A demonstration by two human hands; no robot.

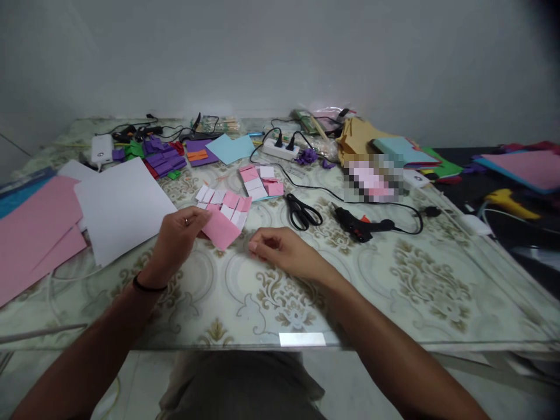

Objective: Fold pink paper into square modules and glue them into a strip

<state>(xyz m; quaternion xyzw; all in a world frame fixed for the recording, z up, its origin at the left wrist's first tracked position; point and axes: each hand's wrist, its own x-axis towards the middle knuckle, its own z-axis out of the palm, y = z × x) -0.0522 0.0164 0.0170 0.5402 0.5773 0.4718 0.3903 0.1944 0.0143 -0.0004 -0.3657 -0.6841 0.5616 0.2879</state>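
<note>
Pink paper piece (222, 229) sits in the left hand (179, 233), toward the near side of the desk (238, 315), in front of a group of folded pink and white papers (234, 205). It overlaps that group in this view; whether it touches the papers is not clear. The left hand's grip is pinched around the piece's upper left edge, leaving most of the sheet free. The right hand (280, 248) is just beside it, fingers curled and thumb close to the index finger; I cannot tell whether that grip has anything small in it.

For handling this sheet well, I would judge a light pinch best, since thin paper marks and creases easily. Supporting the loose edge with the right fingertips should steady it, and matching corners before pressing should keep any crease straight. The black scissors (301, 211) and the glue gun (355, 224) lie farther right, so sleeves of cable and the nozzle seem worth avoiding.

As for writing, none can be read. The white box (102, 150) at the back left bears a small dark round mark, too small to identify. A pixelated patch (371, 179) at the right hides any lettering there.
</note>
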